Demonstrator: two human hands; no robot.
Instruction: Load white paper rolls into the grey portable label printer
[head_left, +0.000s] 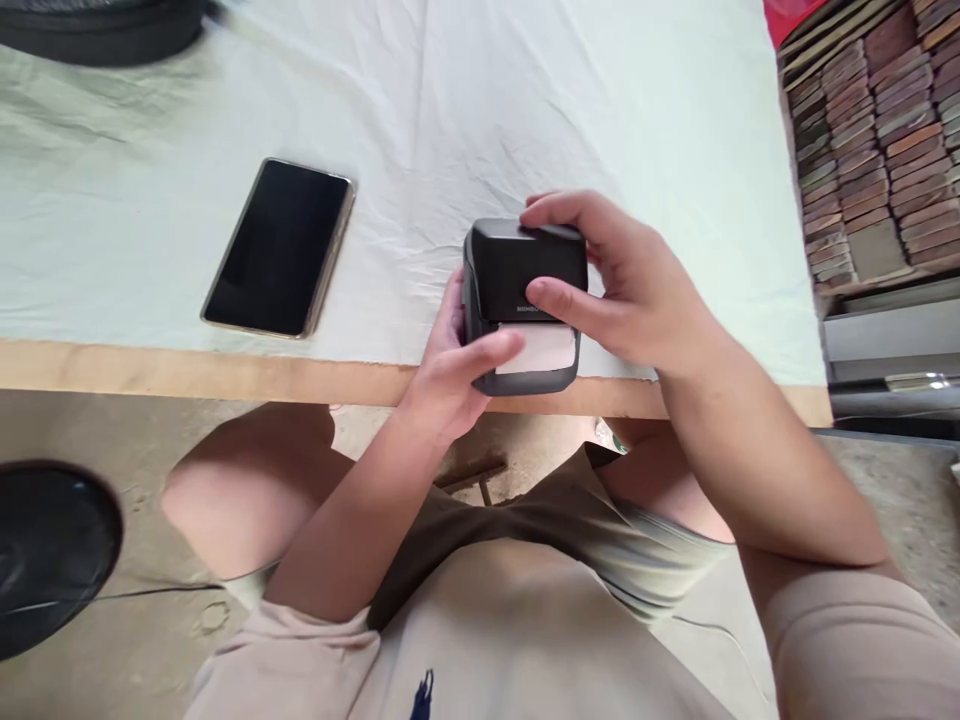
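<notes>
Pale pink short-sleeved shirt [517, 650] with a small dark blue mark on the chest; olive-brown shorts [540, 530] with lighter hems; bare forearms and knees

**A makeshift workbench in a rough workshop or storage space**

The table [225, 375] across the middle of the frame is a bare plywood board with a raw edge, draped in a creased pale cloth [525, 110]. Below it, the floor [135, 620] is dusty, unfinished concrete with a thin cable trailing over it. At the upper right, stacks of reddish-brown tile or wood samples [877, 130] stand in rows, like stock kept in a store room.
</notes>
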